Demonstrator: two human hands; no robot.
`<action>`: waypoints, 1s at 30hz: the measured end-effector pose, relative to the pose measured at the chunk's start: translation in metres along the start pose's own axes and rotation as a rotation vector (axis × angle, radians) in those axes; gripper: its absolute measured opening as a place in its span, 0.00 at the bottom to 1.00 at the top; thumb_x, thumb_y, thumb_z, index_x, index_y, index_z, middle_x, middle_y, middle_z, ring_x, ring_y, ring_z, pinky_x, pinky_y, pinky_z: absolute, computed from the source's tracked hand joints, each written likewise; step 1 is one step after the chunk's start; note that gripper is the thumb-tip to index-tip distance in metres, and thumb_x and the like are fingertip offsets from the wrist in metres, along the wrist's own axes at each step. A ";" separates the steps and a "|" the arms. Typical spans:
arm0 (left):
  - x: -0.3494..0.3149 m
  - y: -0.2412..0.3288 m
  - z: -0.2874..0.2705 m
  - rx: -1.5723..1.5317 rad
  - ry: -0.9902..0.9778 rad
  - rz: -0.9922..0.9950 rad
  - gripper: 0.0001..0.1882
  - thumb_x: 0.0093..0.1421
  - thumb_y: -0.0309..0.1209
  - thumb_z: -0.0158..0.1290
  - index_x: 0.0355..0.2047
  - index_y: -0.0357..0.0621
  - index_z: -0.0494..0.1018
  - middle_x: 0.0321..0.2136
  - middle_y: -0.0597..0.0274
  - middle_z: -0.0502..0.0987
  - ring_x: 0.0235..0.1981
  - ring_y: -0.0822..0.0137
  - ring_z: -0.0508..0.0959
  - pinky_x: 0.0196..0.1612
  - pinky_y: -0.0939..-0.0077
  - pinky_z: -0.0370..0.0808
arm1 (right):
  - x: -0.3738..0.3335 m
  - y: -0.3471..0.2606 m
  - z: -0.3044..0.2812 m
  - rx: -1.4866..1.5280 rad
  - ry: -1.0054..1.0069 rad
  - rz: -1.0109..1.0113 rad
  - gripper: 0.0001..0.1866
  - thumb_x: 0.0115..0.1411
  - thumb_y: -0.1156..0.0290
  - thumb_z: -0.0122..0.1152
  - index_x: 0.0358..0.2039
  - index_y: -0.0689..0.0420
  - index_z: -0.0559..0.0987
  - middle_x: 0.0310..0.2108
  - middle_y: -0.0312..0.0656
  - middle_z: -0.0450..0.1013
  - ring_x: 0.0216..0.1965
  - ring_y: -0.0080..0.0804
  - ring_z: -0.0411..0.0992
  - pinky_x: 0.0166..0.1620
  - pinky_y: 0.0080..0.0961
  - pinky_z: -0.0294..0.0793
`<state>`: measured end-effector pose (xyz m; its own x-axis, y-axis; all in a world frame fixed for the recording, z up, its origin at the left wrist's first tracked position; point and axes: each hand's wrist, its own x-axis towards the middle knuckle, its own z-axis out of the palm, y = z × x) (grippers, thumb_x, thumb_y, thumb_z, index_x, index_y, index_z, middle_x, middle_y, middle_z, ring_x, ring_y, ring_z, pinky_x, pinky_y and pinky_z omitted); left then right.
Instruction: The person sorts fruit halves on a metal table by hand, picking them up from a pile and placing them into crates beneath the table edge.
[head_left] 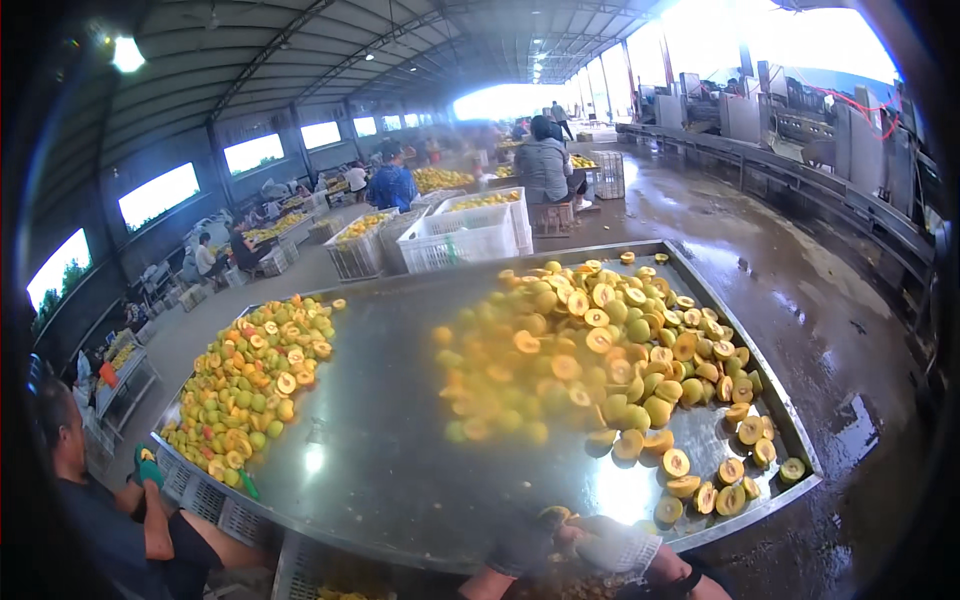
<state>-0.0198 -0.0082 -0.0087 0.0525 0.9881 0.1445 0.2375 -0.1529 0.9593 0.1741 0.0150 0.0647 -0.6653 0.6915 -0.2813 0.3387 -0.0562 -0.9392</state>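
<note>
At the near edge of the metal table (390, 400), my two hands are close together, blurred by a smear on the picture. My left hand (522, 546), dark-gloved, is closed around a yellowish peach half (553, 516). My right hand (612, 546), in a whitish glove, is closed beside it with its fingertips near the fruit; what else it grips is hidden. Ahead and to the right lies a wide heap of halved yellow peaches (660, 385), several cut side up with the stone or its hollow showing. Another peach heap (260, 375) covers the table's left end.
A raised rim (745, 325) borders the table. At the left, a person (100, 500) sits with a green-gloved hand. White crates (455, 240) stand beyond the far edge, some with fruit. Below the near edge are plastic crates (300, 565). Wet floor (770, 270) runs along the right.
</note>
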 end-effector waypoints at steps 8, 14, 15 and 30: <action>0.013 -0.027 -0.004 0.168 0.075 0.128 0.18 0.71 0.43 0.52 0.45 0.40 0.79 0.32 0.62 0.81 0.33 0.70 0.77 0.40 0.69 0.76 | -0.015 -0.006 -0.007 0.201 -0.088 0.026 0.27 0.73 0.45 0.46 0.35 0.58 0.79 0.24 0.33 0.72 0.24 0.22 0.69 0.30 0.22 0.69; 0.003 0.010 0.014 -0.153 0.216 -0.028 0.25 0.71 0.50 0.50 0.51 0.37 0.75 0.37 0.59 0.81 0.37 0.69 0.78 0.42 0.68 0.77 | 0.014 0.045 0.013 0.234 0.058 -0.281 0.22 0.74 0.51 0.48 0.32 0.56 0.74 0.21 0.30 0.67 0.20 0.16 0.63 0.24 0.21 0.63; 0.005 0.008 0.022 -0.310 0.222 -0.051 0.28 0.71 0.52 0.48 0.52 0.36 0.75 0.38 0.58 0.81 0.38 0.68 0.79 0.44 0.68 0.78 | 0.010 0.041 0.012 0.197 0.110 -0.321 0.21 0.74 0.52 0.48 0.32 0.57 0.74 0.22 0.30 0.67 0.22 0.17 0.63 0.26 0.21 0.64; -0.011 0.029 0.011 -0.725 -0.070 -0.233 0.41 0.71 0.64 0.32 0.52 0.34 0.73 0.46 0.54 0.79 0.46 0.62 0.80 0.52 0.64 0.79 | -0.045 0.131 0.023 -0.302 -0.148 -0.331 0.29 0.67 0.54 0.58 0.62 0.57 0.69 0.34 0.48 0.78 0.38 0.45 0.78 0.44 0.37 0.77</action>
<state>-0.0031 -0.0236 0.0152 0.1464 0.9865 -0.0737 -0.4445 0.1322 0.8860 0.2329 -0.0401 -0.0504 -0.8507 0.5252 -0.0219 0.2559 0.3773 -0.8901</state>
